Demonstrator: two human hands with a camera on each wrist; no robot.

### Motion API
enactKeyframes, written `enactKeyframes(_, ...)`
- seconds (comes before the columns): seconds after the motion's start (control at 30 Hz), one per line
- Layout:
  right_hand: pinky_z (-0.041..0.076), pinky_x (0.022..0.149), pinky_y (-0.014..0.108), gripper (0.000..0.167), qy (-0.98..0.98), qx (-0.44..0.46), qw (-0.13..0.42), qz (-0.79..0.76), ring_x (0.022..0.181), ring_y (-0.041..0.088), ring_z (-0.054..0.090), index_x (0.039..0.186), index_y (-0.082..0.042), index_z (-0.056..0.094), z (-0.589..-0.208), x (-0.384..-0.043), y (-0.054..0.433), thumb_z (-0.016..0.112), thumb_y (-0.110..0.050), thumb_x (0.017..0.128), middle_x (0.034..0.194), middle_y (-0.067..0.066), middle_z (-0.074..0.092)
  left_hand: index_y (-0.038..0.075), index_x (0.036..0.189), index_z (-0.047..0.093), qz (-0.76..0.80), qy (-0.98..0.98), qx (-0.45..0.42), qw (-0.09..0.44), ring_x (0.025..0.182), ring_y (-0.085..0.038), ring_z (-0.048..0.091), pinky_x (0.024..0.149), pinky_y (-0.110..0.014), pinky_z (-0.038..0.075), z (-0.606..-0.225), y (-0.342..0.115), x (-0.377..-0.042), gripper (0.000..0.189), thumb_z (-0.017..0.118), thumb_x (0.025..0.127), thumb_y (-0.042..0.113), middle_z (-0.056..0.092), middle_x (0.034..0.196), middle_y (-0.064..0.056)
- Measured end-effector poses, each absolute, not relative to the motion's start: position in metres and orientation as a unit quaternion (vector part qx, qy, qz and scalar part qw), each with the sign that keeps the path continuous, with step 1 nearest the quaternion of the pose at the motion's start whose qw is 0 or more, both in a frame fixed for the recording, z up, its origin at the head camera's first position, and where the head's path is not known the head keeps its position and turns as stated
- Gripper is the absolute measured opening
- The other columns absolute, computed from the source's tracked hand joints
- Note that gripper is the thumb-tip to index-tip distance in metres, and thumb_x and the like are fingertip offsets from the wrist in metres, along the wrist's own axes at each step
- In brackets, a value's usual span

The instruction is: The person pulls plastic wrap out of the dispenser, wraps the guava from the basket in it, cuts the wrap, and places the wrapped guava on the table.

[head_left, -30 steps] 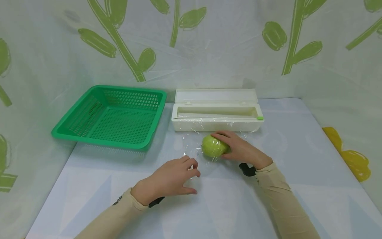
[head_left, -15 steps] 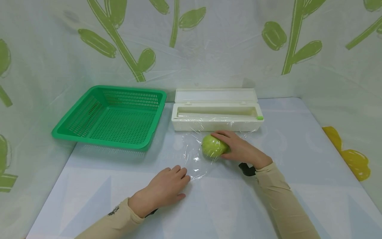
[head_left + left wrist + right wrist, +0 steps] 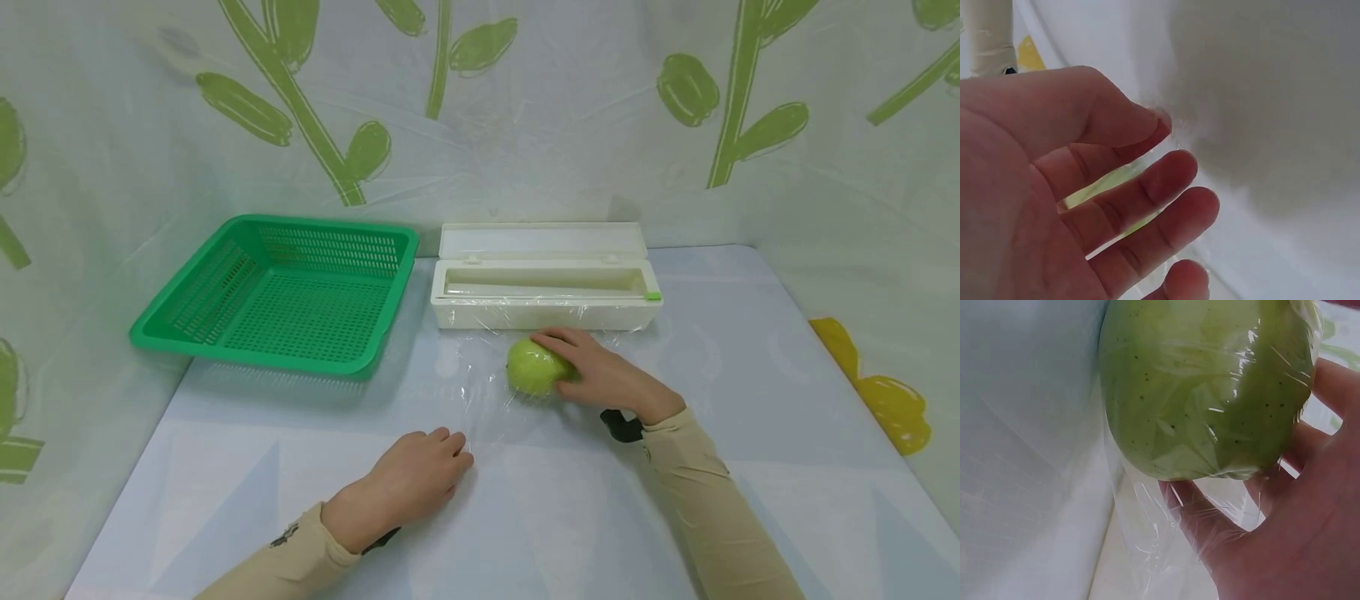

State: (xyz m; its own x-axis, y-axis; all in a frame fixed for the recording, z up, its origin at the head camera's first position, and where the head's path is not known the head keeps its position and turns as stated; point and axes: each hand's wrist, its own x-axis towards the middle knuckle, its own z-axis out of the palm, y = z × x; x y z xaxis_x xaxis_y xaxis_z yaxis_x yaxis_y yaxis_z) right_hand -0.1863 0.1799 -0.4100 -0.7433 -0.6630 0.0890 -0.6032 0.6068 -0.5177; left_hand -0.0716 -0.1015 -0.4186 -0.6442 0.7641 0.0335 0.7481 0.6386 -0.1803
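A round green pear (image 3: 531, 367) with dark specks sits mid-table, clear plastic wrap (image 3: 480, 408) lying over its skin. My right hand (image 3: 611, 379) grips the pear from its right side, fingers over the top and thumb low. In the right wrist view, the wrap clings to the speckled pear (image 3: 1204, 394) and creases around my thumb. My left hand (image 3: 408, 483) is lower left of the pear. In the left wrist view, its thumb and index finger pinch an edge of the wrap, while the other fingers (image 3: 1172, 178) are loosely bent.
Behind the pear stands a white wrap dispenser box (image 3: 547, 315), lid raised, a roll inside; film runs from its front edge towards the pear. A green plastic basket (image 3: 367, 367) stands at the back left. A leaf-patterned sheet (image 3: 547, 125) hangs behind the table.
My left hand has moved down and left, its spread fingers closing on the wrap edge, and the film stretches towards it. The right hand and pear have stayed put.
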Motion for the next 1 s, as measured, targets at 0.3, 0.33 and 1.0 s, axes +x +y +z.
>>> enactKeyframes(0.3, 0.023, 0.1, 0.043, 0.042, 0.883, -0.352, 0.074, -0.303, 0.126, 0.022, 0.025, 0.138, -0.017, 0.035, -0.406, -0.188, 0.181, 0.038, -0.021, 0.096, 0.138, 0.004, 0.031, 0.018, 0.077, 0.053, 0.06, -0.884, -0.458, 0.071, 0.056, -0.013, 0.036, 0.042, -0.022, 0.023, -0.41, -0.102, -0.069, 0.01, 0.061, 0.075, 0.022, 0.039, 0.067, 0.005)
enactKeyframes(0.33, 0.023, 0.1, 0.043, 0.042, 0.882, -0.354, 0.073, -0.303, 0.126, 0.023, 0.025, 0.138, -0.017, 0.035, -0.406, -0.188, 0.181, 0.038, -0.023, 0.096, 0.138, 0.004, 0.032, 0.018, 0.078, 0.052, 0.06, -0.883, -0.46, 0.074, 0.056, -0.013, 0.035, 0.042, -0.022, 0.022, -0.409, -0.102, -0.069, 0.009, 0.06, 0.076, 0.022, 0.039, 0.067, 0.005)
enactKeyframes(1.0, 0.025, 0.099, 0.042, 0.042, 0.88, -0.331, 0.09, -0.329, 0.125, 0.019, 0.027, 0.137, -0.024, 0.036, -0.41, -0.19, 0.181, 0.039, -0.022, 0.095, 0.136, -0.001, 0.033, 0.016, 0.076, 0.05, 0.018, -0.867, -0.448, 0.218, 0.055, -0.015, 0.034, 0.045, -0.024, 0.024, -0.361, -0.089, -0.092, 0.003, 0.052, 0.076, 0.014, 0.038, 0.064, 0.004)
